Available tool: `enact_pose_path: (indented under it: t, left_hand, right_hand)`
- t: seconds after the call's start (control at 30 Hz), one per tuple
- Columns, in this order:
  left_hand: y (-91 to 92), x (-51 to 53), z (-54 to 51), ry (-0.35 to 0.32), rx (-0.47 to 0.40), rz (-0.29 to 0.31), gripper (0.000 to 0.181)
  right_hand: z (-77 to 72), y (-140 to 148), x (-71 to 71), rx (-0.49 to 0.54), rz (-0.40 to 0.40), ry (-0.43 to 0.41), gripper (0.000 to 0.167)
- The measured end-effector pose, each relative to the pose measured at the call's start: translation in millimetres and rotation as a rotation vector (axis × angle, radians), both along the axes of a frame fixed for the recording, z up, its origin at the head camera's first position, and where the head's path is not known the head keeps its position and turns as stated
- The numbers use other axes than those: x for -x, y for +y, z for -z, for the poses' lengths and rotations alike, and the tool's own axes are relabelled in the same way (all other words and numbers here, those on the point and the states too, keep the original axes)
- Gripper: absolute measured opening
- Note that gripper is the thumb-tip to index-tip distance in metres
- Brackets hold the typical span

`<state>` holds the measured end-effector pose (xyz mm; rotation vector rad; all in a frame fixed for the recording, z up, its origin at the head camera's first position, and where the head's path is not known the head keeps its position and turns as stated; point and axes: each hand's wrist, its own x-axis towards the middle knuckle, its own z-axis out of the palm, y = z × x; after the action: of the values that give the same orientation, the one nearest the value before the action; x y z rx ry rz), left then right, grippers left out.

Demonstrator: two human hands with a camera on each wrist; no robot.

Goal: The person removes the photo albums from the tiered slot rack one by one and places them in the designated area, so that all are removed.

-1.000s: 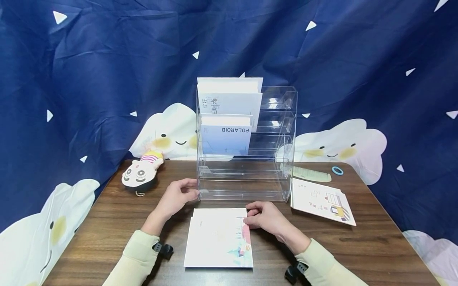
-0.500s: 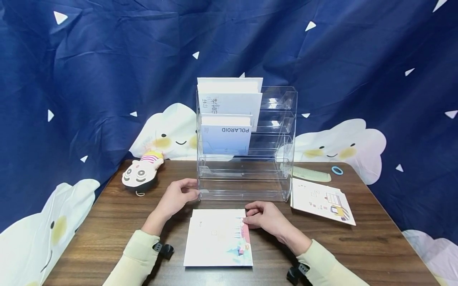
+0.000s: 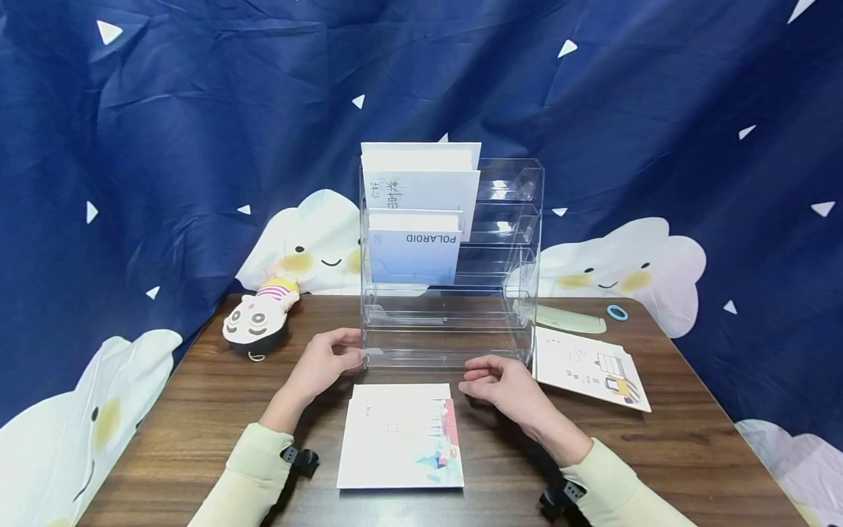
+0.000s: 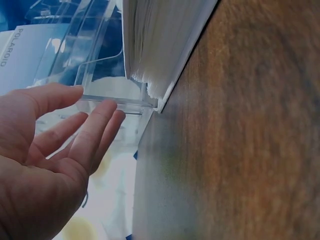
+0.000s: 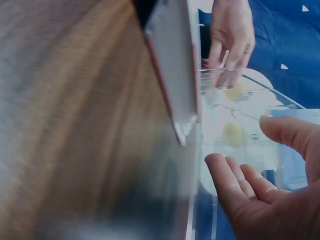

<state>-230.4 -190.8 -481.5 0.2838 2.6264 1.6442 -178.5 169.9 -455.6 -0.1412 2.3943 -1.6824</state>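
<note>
My left hand [image 3: 329,360] lies at the lower left corner of a clear acrylic tiered rack [image 3: 448,359], its fingertips at the rack's side. In the left wrist view those fingers are relaxed, apart from the thumb. A small stack of white books [image 3: 398,439], the top one with a pastel picture on its right side, lies flat before the rack. Just right of the stack, my right hand [image 3: 510,391] hovers with loosely bent fingers and nothing between them. The rack's upper left tiers bear white books [image 3: 421,187] and a blue "POLAROID" book [image 3: 413,256].
Right of the rack lie more white books [image 3: 589,369], a pale green comb [image 3: 569,320] and a blue ring [image 3: 617,312]. A panda-like plush toy [image 3: 258,316] lies at the table's back left. A dark blue curtain [image 3: 197,110] hangs behind the wooden table [image 3: 691,454].
My right hand has let go of the stack's right edge and moved slightly right and away from it. My left hand has stayed at the rack's corner.
</note>
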Motion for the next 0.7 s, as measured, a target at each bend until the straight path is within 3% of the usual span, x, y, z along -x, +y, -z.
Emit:
enact_pose_path:
  t: [0.27, 0.7]
  left_hand:
    - [-1.3, 1.2, 1.9, 0.013, 0.005, 0.008, 0.043]
    - [-0.5, 0.8, 0.9, 0.013, 0.021, -0.009, 0.042]
  right_hand:
    - [-26.2, 1.3, 7.5, 0.001, 0.004, 0.052, 0.051]
    - [-76.0, -1.5, 32.1, -0.004, 0.024, 0.175, 0.049]
